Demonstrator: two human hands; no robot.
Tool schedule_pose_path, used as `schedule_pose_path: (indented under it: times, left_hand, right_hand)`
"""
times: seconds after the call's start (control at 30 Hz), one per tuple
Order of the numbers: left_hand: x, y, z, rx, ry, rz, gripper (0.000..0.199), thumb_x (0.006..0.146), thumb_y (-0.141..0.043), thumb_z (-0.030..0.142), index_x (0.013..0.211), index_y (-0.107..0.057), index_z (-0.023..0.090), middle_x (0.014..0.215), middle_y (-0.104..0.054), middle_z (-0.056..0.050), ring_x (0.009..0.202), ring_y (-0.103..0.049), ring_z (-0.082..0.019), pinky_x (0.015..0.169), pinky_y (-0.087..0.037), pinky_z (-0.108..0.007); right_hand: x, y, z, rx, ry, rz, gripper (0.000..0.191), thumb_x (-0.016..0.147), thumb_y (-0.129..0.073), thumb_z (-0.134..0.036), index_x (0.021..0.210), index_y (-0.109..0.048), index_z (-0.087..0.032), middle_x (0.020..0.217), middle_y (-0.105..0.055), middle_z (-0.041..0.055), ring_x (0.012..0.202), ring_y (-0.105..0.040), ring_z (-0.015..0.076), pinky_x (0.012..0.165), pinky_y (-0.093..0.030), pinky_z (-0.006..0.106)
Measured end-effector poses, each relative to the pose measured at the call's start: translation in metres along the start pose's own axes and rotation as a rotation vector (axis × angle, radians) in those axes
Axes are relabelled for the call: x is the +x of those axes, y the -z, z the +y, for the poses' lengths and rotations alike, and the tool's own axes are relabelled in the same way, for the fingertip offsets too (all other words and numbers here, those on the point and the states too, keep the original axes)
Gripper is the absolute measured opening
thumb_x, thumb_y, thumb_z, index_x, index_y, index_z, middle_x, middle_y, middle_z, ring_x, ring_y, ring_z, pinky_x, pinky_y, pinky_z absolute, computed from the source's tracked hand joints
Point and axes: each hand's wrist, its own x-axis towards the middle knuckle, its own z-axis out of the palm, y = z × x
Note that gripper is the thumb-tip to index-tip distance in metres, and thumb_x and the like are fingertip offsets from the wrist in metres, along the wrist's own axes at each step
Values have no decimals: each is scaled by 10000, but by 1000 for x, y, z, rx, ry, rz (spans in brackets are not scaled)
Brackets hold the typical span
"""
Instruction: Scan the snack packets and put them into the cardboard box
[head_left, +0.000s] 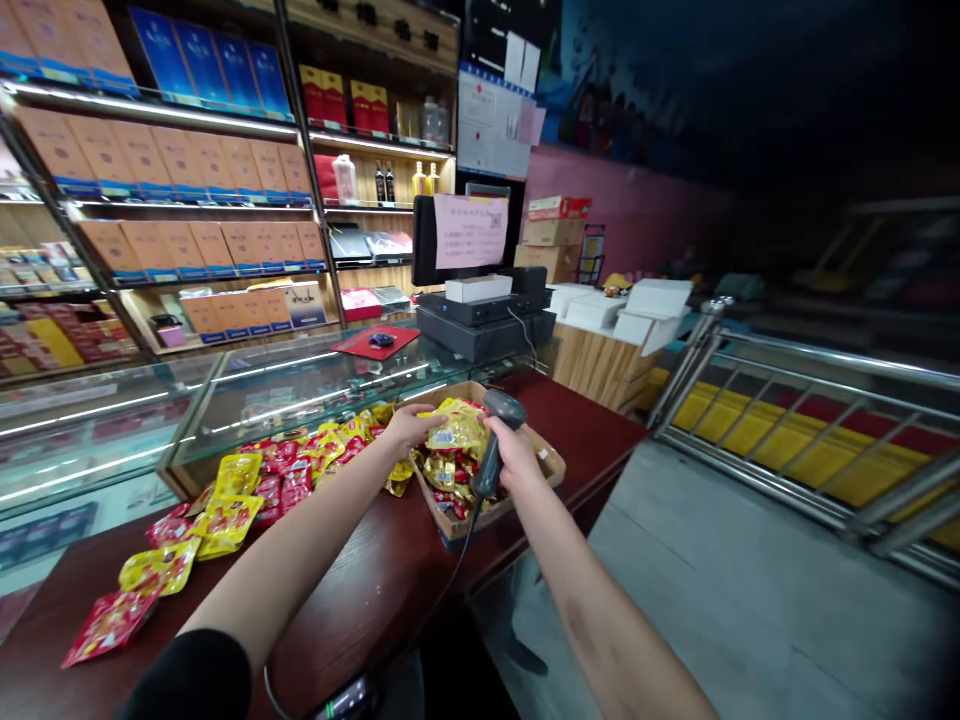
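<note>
My right hand [514, 452] is wrapped round the handle of a dark barcode scanner [491, 465], whose cord hangs down over the counter edge. Between the thumb and fingers of my left hand [411, 428] is a yellow snack packet [456, 428], raised over a cardboard box [553, 468]. In that box lie several gold and red packets [442, 472]. The scanner head is beside the held packet, on its right. To the left of the box, loose red and yellow packets [232, 520] are strewn along the dark red counter [337, 590].
Behind the packets runs a glass display case [300, 390] with a mouse [382, 340] on a red mat. A monitor [424, 240] and black cash drawer [480, 335] stand beyond the box. Boxed goods fill the shelves [202, 205]. A metal railing [825, 370] is at right.
</note>
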Motion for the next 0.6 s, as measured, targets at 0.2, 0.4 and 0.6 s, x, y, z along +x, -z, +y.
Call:
schedule_pose_path:
  times: [0.2, 0.4, 0.6]
  left_hand:
    - [0, 1, -4, 77, -81, -11, 521, 582, -857, 255, 1031, -640, 107, 828, -701, -77, 688, -648, -144, 628, -515, -235]
    - [-42, 74, -15, 167, -255, 63, 316, 669, -783, 294, 940, -685, 166, 865, -710, -63, 743, -654, -165, 679, -511, -241]
    - [-109, 190, -61, 689, -393, 390, 290, 762, -670, 364, 1021, -688, 233, 1038, -673, -77, 974, -631, -247, 899, -465, -323]
  right_hand:
    - [3, 12, 2, -58, 87, 53, 285, 632, -697, -310, 883, -683, -176, 754, -736, 53, 806, -703, 237, 632, -548, 283]
    - [-28, -28, 7, -1, 13, -127, 284, 600, -734, -251, 860, -691, -143, 913, -733, 73, 906, -687, 228, 691, -566, 270]
    - [-86, -78, 28, -41, -222, -608, 333, 601, -787, -294, 878, -674, -149, 907, -712, 78, 729, -696, 198, 532, -569, 265]
